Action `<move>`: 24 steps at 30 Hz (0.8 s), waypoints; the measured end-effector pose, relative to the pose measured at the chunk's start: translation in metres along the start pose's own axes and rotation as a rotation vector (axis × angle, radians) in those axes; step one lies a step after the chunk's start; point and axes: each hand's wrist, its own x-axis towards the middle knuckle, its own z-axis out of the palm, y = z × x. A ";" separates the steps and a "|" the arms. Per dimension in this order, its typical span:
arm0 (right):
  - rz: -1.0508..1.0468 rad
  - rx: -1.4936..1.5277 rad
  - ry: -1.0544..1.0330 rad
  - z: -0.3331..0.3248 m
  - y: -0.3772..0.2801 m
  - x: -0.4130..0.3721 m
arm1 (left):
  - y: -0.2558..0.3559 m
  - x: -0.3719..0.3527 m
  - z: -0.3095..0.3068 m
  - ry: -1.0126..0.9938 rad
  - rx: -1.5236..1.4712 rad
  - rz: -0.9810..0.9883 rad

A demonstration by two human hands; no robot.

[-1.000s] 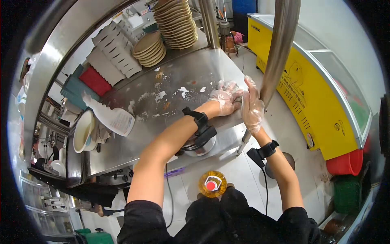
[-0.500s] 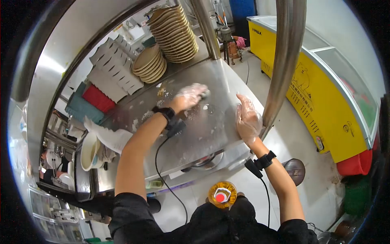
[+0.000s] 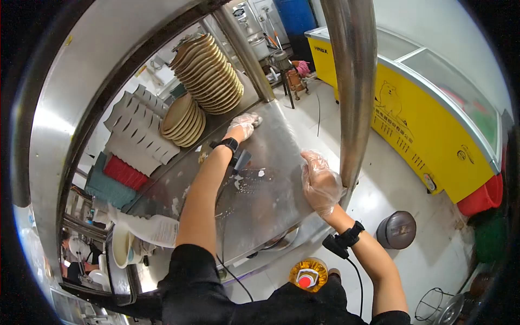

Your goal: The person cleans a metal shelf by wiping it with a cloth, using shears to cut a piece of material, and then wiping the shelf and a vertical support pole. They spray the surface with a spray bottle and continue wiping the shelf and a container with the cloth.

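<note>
My left hand, in a clear plastic glove, reaches to the far part of the steel table. Its fingers are closed and pressed down on a small grey wad, mostly hidden beneath them. Water drops and white scraps are scattered over the metal nearby. My right hand, also gloved, is at the table's right edge beside the steel post. It holds nothing, and its fingers are stretched out. A white spray bottle leans by a pale tub at the left.
Tall stacked plates and a shorter plate stack line the back, near grey trays and red cloths. A yellow freezer stands right. On the floor are an oil bottle and a dark round stool.
My left hand has slid with the grey wad across the table toward its far edge. My right hand stays near the right edge. The whole view has shifted slightly.
</note>
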 end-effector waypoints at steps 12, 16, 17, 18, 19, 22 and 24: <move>-0.022 0.060 -0.024 0.004 0.002 -0.004 | 0.063 -0.018 -0.016 0.320 -0.149 0.340; -0.037 0.120 -0.042 0.003 0.001 -0.003 | -0.012 0.035 0.000 0.199 0.122 -0.067; -0.034 0.124 -0.048 0.003 0.001 -0.004 | -0.001 0.026 -0.012 0.231 0.182 -0.110; -0.027 0.120 -0.060 0.003 0.002 -0.004 | -0.025 0.047 -0.002 0.192 0.218 -0.167; -0.022 0.125 -0.062 0.003 0.001 -0.003 | -0.046 0.070 0.008 0.154 0.255 -0.222; -0.019 0.134 -0.058 0.001 0.002 -0.001 | -0.023 0.077 -0.010 0.144 0.374 -0.263; 0.005 0.158 -0.066 0.001 0.001 -0.002 | 0.005 0.060 -0.023 0.192 0.314 -0.264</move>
